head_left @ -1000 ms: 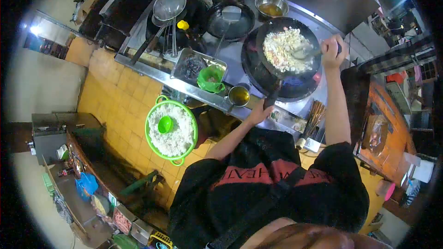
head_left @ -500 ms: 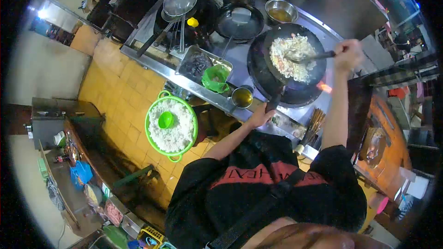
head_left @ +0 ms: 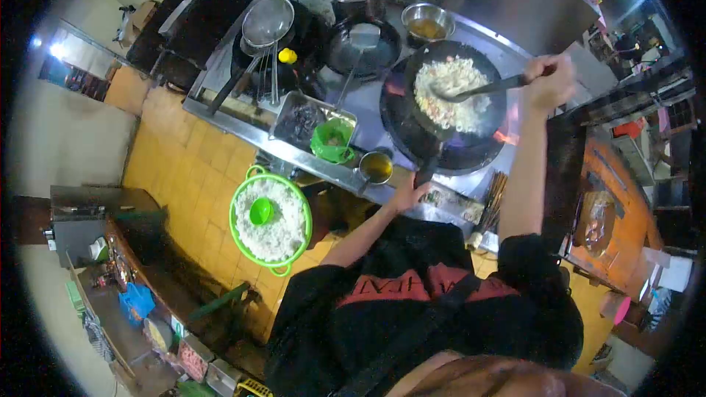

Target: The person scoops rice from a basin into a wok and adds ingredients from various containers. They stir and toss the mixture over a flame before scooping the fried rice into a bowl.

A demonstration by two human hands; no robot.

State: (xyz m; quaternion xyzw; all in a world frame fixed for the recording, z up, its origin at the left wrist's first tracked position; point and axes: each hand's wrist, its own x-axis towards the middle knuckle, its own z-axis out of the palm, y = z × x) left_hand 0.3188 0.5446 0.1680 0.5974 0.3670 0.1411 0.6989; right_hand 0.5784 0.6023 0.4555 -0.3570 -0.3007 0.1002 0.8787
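My left hand (head_left: 409,193) is closed round the dark handle of a black wok (head_left: 491,66). Rice mixed with small pieces (head_left: 460,84) lies in the wok, which sits over a larger dark pan (head_left: 397,121) on the stove. At the right, my right hand (head_left: 551,82) grips the dark handle of a ladle (head_left: 489,88), whose head is in the rice. An orange flame (head_left: 504,137) shows at the wok's right side. A metal cup of yellow liquid (head_left: 376,167) stands near my left hand.
A green basket of white rice (head_left: 308,231) holds a green bowl (head_left: 262,211). On the stove are a metal tray (head_left: 283,132), a green bag (head_left: 332,141), a frying pan (head_left: 382,51), a strainer (head_left: 268,22), a pot (head_left: 358,4) and a steel bowl (head_left: 428,23).
The view has shifted, so the stove items appear farther left. The ladle's head has moved slightly within the rice, and its handle is now more tilted.
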